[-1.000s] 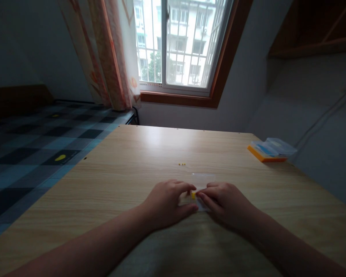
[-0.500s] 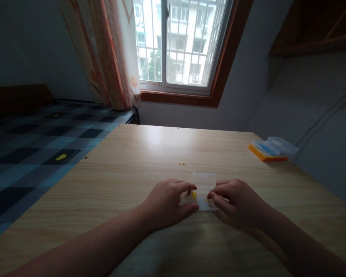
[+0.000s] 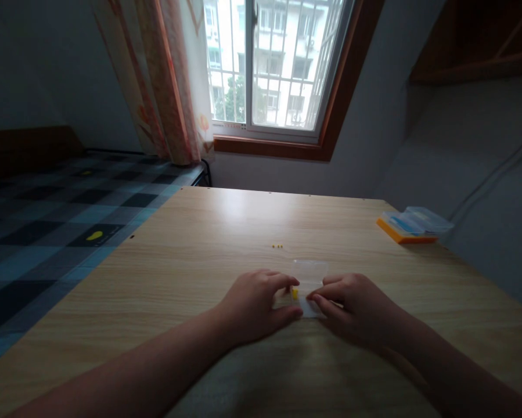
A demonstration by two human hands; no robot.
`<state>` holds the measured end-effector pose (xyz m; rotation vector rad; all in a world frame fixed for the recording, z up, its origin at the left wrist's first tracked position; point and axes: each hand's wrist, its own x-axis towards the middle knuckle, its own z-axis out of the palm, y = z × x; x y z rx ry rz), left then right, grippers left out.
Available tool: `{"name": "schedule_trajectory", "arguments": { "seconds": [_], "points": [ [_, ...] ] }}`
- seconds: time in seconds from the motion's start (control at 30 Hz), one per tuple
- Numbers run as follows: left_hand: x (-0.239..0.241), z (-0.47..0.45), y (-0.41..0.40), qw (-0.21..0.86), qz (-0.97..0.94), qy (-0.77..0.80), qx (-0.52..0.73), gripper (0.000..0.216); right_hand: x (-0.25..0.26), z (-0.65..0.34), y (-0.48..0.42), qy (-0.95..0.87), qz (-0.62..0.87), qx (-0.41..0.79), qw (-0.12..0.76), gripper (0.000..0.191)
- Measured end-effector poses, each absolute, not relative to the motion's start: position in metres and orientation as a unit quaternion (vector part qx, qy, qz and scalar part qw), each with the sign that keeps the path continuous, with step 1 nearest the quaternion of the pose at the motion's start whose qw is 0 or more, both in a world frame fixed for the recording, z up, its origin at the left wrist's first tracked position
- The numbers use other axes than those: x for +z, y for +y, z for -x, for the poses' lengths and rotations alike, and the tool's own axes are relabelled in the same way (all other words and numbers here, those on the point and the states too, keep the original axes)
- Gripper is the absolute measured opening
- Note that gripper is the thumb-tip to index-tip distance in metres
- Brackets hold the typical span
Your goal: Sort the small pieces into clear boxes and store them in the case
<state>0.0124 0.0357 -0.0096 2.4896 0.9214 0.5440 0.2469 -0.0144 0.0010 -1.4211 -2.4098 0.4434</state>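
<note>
Head view looks down on a pale wooden table [image 3: 200, 244], where both hands meet at the near middle. Left hand [image 3: 252, 305] rests palm-down, forefinger and thumb spread narrowly around the left edge of a small clear plastic bag [image 3: 309, 278]. Right hand [image 3: 359, 307], at 3 o'clock from the bag, has its fingers curled close together, fingertips pressing on the bag's lower right part. A tiny yellow piece [image 3: 294, 294] sits between the two hands, at the bag's left edge; whether it lies inside the bag I cannot tell. At 11 o'clock from the bag lie a few yellow beads [image 3: 277, 246], well apart. Toward 2 o'clock, near the table's right edge, sits an orange-edged plastic box [image 3: 411, 225].
</note>
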Motion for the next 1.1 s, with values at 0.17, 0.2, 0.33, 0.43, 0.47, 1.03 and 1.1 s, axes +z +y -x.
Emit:
{"name": "schedule_trajectory", "arguments": {
  "seconds": [0.17,0.2,0.33,0.43,0.47,1.03,1.1],
  "points": [
    [-0.0099,-0.0121,0.0354,0.208,-0.900,0.331,0.195,0.037,-0.0023,-0.2413,-0.0136,-0.838,0.508,0.136,0.148,0.034],
    [-0.0101,-0.0118,0.0353,0.208,-0.900,0.331,0.195,0.037,-0.0026,-0.2405,-0.0136,-0.838,0.509,0.133,0.147,0.033],
    [-0.0106,-0.0106,0.0343,0.210,-0.900,0.327,0.198,0.036,-0.0019,-0.2395,-0.0147,-0.838,0.508,0.133,0.151,0.031],
    [-0.0105,-0.0107,0.0341,0.210,-0.900,0.325,0.199,0.037,-0.0010,-0.2399,-0.0160,-0.835,0.510,0.137,0.155,0.030],
    [-0.0104,-0.0110,0.0342,0.210,-0.900,0.325,0.199,0.037,-0.0011,-0.2400,-0.0162,-0.834,0.511,0.138,0.154,0.030],
    [-0.0116,-0.0122,0.0353,0.205,-0.899,0.331,0.202,0.036,-0.0057,-0.2398,-0.0136,-0.836,0.512,0.125,0.157,0.031],
    [-0.0121,-0.0123,0.0358,0.205,-0.899,0.330,0.202,0.036,-0.0062,-0.2400,-0.0133,-0.834,0.513,0.126,0.159,0.031]
  ]
}}
